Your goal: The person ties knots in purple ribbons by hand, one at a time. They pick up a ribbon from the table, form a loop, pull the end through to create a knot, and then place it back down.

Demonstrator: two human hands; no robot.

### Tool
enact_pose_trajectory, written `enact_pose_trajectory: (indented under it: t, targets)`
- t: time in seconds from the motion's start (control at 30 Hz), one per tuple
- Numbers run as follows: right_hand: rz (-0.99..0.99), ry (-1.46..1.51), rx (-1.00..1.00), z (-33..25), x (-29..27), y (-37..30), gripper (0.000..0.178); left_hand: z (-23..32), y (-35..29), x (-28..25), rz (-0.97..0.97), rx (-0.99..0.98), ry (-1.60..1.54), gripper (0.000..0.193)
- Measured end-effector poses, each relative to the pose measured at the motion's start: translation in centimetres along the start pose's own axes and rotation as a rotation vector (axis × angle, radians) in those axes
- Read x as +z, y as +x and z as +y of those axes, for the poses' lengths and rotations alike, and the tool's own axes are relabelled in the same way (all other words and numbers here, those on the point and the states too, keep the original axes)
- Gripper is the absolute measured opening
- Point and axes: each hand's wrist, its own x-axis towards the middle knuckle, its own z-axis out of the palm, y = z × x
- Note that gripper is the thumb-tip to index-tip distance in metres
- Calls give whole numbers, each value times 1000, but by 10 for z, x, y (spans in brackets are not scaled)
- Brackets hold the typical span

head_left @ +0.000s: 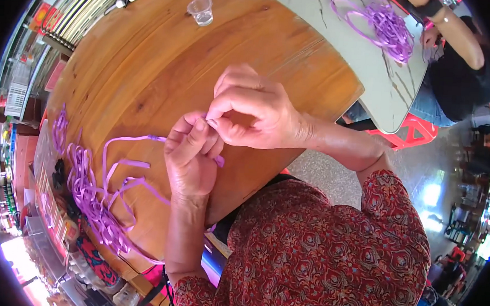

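Note:
My left hand [191, 147] is closed around a strip of purple ribbon [132, 139]. The strip enters at the back of the fingers, and a short bit shows below the palm side. Thumb and forefinger of my right hand [253, 110] are pinched together, touching the left fingertips. Whatever lies in that pinch is too small to make out. On the table to the left lies a loose tangle of the same purple ribbon [95, 206], with cut ends and a few knots.
The wooden table [149, 70] bears a small clear plastic cup [202, 15] at its far side. A marbled table [339, 41] adjoins at the right, with another ribbon heap [389, 30] and a person's arm [459, 37] beside it. Below stands a red stool [409, 134]. Shelved goods line the left.

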Motion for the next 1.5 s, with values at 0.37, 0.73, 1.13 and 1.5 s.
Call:
enact_pose_trajectory:
  t: [0.37,0.73,1.13,1.5]
  targets:
    - [11,618,545,1,2,-8,14,4,-2,4,120,105,253,12]
    - [-184,-38,151,-20,-10,13,28,2,-2,7,140,104,295,11]
    - [-325,-470,-190,-29,-31,26,28,-2,6,6,-58,417,728,5]
    - [-309,-436,-172,-26,-37,18,14,17,-7,4,-39,577,1048,5]
